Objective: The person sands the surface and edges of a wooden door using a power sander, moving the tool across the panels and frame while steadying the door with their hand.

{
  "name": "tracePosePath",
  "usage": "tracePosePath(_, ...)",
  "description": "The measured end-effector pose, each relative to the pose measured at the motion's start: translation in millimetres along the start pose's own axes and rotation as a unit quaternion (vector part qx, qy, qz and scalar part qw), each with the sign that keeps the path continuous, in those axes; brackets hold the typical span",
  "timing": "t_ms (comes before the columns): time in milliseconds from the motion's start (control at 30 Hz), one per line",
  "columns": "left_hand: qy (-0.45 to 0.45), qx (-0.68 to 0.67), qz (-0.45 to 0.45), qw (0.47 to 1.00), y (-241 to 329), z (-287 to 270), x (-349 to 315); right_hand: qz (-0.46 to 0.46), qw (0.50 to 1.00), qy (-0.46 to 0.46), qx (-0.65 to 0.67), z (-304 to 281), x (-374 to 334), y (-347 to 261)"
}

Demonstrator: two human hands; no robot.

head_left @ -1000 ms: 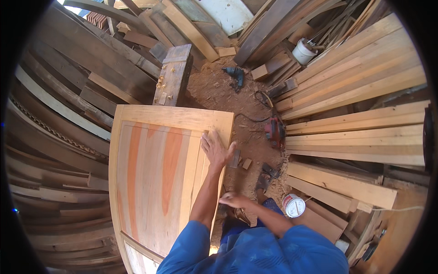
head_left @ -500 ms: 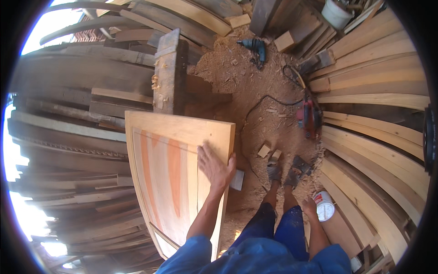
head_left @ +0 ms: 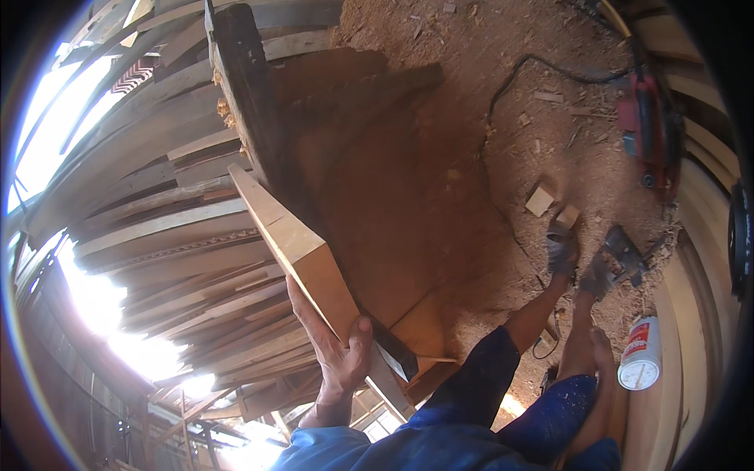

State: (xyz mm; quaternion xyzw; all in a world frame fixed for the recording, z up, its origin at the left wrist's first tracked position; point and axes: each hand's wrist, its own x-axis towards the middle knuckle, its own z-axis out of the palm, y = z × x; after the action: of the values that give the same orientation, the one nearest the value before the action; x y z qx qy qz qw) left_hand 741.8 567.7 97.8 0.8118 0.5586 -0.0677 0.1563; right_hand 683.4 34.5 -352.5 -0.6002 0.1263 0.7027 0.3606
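My left hand [head_left: 338,357] grips the edge of a pale wooden panel door [head_left: 302,259]. The thumb lies on the edge and the fingers reach over the face side. The door stands tilted, seen nearly edge-on, so its panelled face is mostly hidden. Its far end is close to a rough, dark wooden beam [head_left: 247,94] with shavings on it. My right hand [head_left: 603,353] hangs beside my right leg, its fingers stretched out and holding nothing visible. A white tub with a red label [head_left: 640,353] lies just to the right of that hand.
A red corded power tool [head_left: 648,133] lies on the shaving-strewn floor at the far right, its black cable [head_left: 510,78] curving leftward. Two small wood blocks [head_left: 540,201] lie near my feet. Stacked boards [head_left: 181,259] line the left side, and more planks stand at the right.
The door has turned from showing its panelled face to nearly edge-on. My left hand has moved from lying flat on that face to gripping the edge. The view has shifted.
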Motion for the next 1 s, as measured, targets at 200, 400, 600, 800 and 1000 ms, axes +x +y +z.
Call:
tracePosePath(200,-0.002,0.045,-0.056,0.997,-19,-4,-13,-0.019,0.998,-0.025,-0.056,-5,2,-12)
tracePosePath(400,-0.017,0.061,-0.021,0.998,-25,-11,-18,0.02,0.999,0.047,-0.015,-17,28,-15)
tracePosePath(600,-0.024,-0.001,-0.056,0.998,-85,-26,-34,-0.067,0.982,0.171,0.031,-56,88,27)
tracePosePath(800,0.024,0.04,0.008,0.999,-18,3,-13,-0.191,0.897,0.378,-0.126,-45,54,-305)
tracePosePath(1000,0.035,0.051,0.053,0.997,-12,10,1,-0.323,0.771,0.411,-0.364,-87,65,-480)
